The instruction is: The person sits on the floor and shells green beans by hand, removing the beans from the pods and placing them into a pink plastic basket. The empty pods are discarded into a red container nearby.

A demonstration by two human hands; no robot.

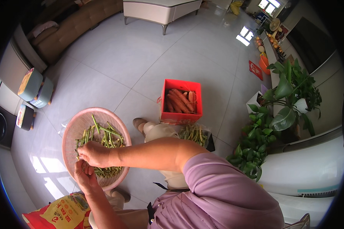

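Observation:
A wide pink plastic basket [125, 126] stands on the floor at left, with long green bean pods [89, 133] and shorter pieces [110, 171] in it. Over its lower left side, my right hand [94, 154] pinches a green bean pod [77, 153] between thumb and fingers. Just below, my left hand [85, 174] has its fingers curled close to the pod's lower end. Whether those fingertips grip the pod is hidden where the hands meet. My right forearm crosses in front of my body and covers part of the basket's right rim.
A red box [163, 114] of reddish, corn-like cobs [181, 100] stands ahead. Beside my leg lies a clear plastic bag of pods [193, 134]. A red and yellow printed sack [63, 211] is at lower left, small stools [31, 86] farther left. Leafy potted plants [255, 137] line the right.

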